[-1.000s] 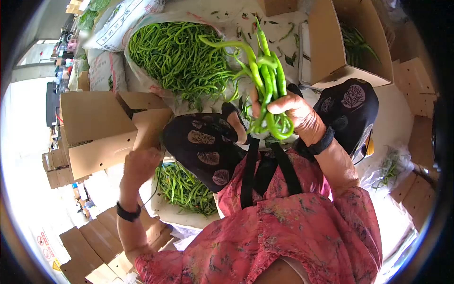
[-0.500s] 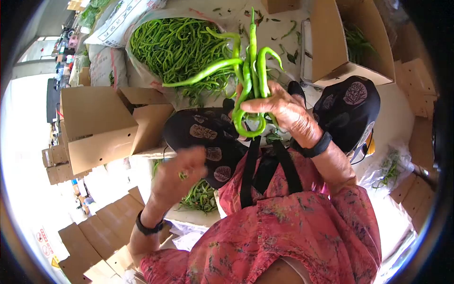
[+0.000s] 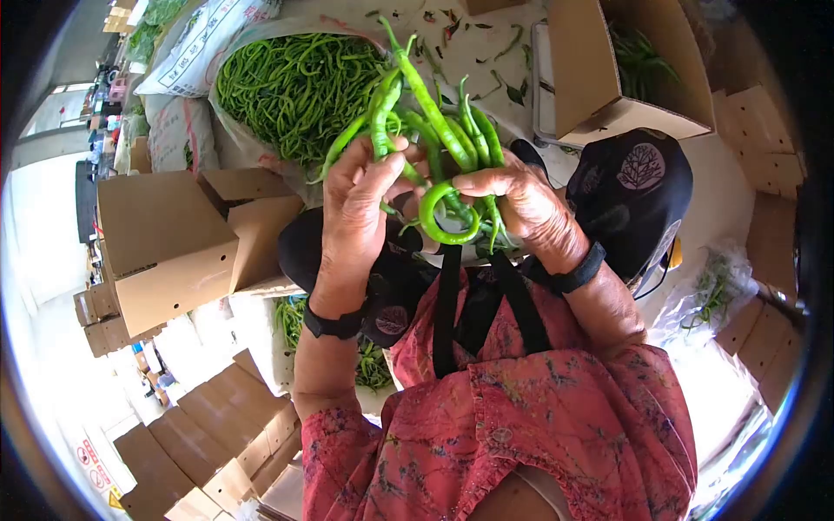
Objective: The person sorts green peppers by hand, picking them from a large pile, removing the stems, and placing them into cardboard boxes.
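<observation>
A produce packing or sorting place is suggested; peppers are heaped in an open sack; some greens are held in a carton; printed sacks are stood behind; boxes are massed at the lower left; scraps are strewn about; whether a shop is adjoined cannot be told

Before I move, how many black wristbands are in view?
2: one band on the left wrist, below the left hand, and the other band on the right wrist, just below the right hand. Both hands grip green peppers.
</observation>
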